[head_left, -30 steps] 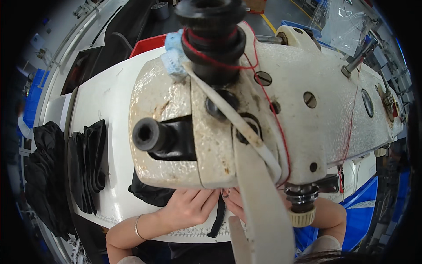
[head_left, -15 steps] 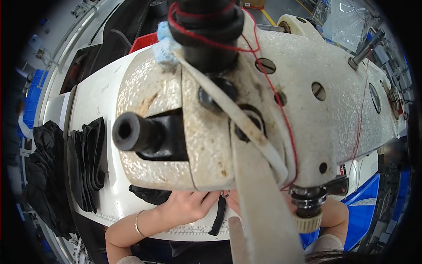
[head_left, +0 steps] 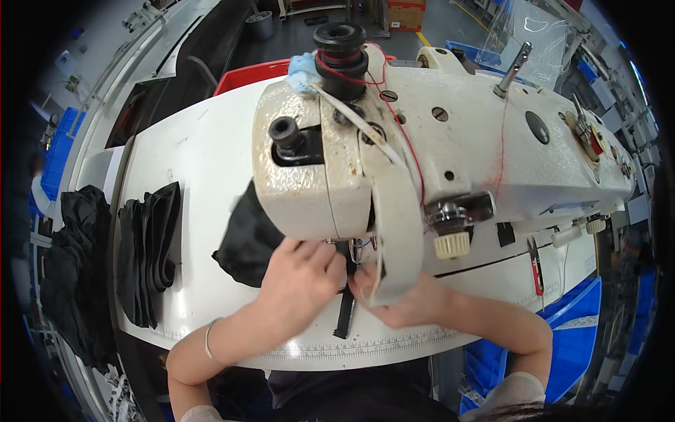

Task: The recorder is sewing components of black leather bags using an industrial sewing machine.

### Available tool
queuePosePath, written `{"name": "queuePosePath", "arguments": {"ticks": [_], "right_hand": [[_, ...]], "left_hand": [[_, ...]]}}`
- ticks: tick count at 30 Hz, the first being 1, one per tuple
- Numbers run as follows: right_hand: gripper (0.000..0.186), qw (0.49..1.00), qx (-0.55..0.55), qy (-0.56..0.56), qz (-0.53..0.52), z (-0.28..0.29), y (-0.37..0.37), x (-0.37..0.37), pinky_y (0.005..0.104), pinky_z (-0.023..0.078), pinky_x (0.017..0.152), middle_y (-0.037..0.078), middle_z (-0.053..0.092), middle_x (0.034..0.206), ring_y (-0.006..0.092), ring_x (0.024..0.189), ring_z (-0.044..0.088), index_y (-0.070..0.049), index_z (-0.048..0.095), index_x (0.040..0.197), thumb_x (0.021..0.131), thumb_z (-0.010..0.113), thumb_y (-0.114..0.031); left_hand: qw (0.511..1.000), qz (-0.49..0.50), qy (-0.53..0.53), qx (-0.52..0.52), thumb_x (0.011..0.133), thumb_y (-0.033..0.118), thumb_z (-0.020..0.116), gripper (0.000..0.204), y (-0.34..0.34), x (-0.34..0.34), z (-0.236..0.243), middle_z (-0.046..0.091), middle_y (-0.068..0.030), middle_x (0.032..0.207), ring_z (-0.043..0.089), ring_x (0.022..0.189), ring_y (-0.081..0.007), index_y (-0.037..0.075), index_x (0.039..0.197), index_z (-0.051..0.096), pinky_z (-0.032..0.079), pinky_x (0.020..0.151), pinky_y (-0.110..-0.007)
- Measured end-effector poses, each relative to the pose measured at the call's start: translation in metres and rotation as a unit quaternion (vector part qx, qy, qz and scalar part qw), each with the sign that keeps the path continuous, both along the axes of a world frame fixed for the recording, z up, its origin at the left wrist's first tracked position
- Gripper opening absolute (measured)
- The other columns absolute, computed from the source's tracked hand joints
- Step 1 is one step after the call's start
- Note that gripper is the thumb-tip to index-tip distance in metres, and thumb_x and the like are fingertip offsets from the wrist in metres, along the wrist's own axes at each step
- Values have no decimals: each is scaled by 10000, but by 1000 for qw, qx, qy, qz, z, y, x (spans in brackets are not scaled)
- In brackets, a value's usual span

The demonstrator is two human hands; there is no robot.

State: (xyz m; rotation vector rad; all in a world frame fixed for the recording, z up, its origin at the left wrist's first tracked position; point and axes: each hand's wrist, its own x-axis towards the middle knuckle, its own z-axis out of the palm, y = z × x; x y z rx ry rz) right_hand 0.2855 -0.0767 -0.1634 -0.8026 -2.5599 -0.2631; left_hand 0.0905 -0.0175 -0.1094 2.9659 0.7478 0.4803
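A white sewing machine fills the middle of the view, red thread running over its head. Below its needle area, a black zipper strip lies on the white table, its lower end pointing toward me. My left hand is closed, fingers curled at the upper part of the strip beside the presser foot. From the other side my right hand pinches at the strip's edge, partly hidden behind a pale curved band. Black fabric is bunched left of the needle area, beyond my left hand.
Folded black pieces lie on the table's left, with a black fabric heap past its edge. Red-handled snips rest at the right. A blue bin stands below the right edge, and a ruler strip runs along the near edge.
The view has drawn back from the machine, which looks smaller and higher. More of both hands, the black fabric and the table now shows. Both hands stay at the zipper strip.
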Motion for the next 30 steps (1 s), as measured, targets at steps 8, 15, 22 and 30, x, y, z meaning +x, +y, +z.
{"name": "queuePosePath", "arguments": {"ticks": [8, 15, 22, 30], "right_hand": [[259, 999, 22, 37, 6, 21, -65, -8, 299, 468, 703, 108, 600, 942, 217, 871, 580, 33, 651, 938, 737, 615, -128], [267, 990, 46, 130, -6, 24, -64, -12, 255, 439, 595, 84, 637, 919, 185, 828, 611, 13, 676, 944, 704, 626, -91], [223, 988, 20, 151, 4, 23, -63, -11, 261, 462, 642, 89, 632, 911, 196, 840, 613, 18, 666, 912, 713, 636, -78], [232, 992, -85, 80, 38, 11, -68, -3, 315, 489, 799, 110, 601, 965, 234, 941, 574, 48, 630, 867, 679, 623, -88]], "left_hand": [[989, -113, 93, 13, 615, 85, 597, 160, -103, -32, 1, 444, -29, 656, 470, 612, -163, -7, 742, 627, 416, 663, -283], [983, -11, -129, 132, 623, 52, 637, 241, -111, -41, -22, 468, -13, 761, 454, 664, -133, 16, 857, 684, 427, 623, -264], [963, 35, -236, -125, 611, -86, 583, 342, -96, -41, -10, 618, -135, 1035, 597, 819, -254, -24, 933, 681, 485, 691, -325], [960, 150, -205, -117, 729, -9, 607, 216, -15, -60, 42, 525, -53, 764, 477, 657, -120, -13, 934, 672, 404, 619, -249]]}}
